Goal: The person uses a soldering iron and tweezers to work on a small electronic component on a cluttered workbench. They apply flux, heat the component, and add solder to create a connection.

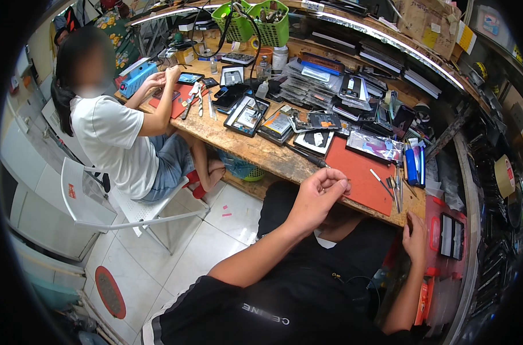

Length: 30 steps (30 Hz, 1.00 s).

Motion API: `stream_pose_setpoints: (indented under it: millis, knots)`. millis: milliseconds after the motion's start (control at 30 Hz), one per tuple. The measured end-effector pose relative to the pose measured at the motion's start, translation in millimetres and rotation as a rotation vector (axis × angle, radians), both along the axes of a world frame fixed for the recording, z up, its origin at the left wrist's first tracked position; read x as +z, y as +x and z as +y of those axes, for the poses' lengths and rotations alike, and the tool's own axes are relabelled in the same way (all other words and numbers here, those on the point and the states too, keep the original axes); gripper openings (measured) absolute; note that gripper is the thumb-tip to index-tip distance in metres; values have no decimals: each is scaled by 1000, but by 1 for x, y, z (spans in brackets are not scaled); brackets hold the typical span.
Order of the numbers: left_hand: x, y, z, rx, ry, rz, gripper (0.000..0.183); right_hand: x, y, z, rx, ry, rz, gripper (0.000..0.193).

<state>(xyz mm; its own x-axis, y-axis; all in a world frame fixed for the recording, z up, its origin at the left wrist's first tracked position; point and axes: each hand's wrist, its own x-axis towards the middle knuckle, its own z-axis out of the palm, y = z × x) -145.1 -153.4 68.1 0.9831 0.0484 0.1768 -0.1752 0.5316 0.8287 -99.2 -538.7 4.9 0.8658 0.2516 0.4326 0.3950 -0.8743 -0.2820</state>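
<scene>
Mat (359, 179): one, orange-red, flat on the bench (273, 154), just beyond and to the right of your left fingertips.
Left hand (319, 195): yours, raised at the mat's near edge; thumb and index together at the tips, other fingers curled. Whether anything thin sits between them, you cannot tell from this view.
Right hand (415, 237): yours, by the bench's right corner; fingers apart, loosely bent. Contact with the edge cannot be told.
Slim tools (397, 192): several, at the mat's right side, ahead of your right fingertips.
Red case (437, 233): just right of your right fingers.
Blue tubes (411, 167): upright, farther ahead of your right fingers.
Black rod (306, 155): just beyond your left fingers, toward the left.
Bagged panel (373, 145): past the mat, ahead of your left fingers.
Panel stack (313, 80): farther beyond your left fingers.
Co-worker (120, 129): seated, well left of your left fingers, both hands raised.
</scene>
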Motion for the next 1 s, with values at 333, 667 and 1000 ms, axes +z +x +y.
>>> stream_pose_setpoints:
  millis: [333,667,1000]
  knots:
    - [25,0,-8,-63,-135,14,15,-1,-17,16,149,14,-149,25]
    - [22,-9,-19,-15,-123,31,16,57,-36,99,173,755,95,21]
    - [13,-18,-34,1,-4,58,12,102,-40,162,467,1183,654,20]
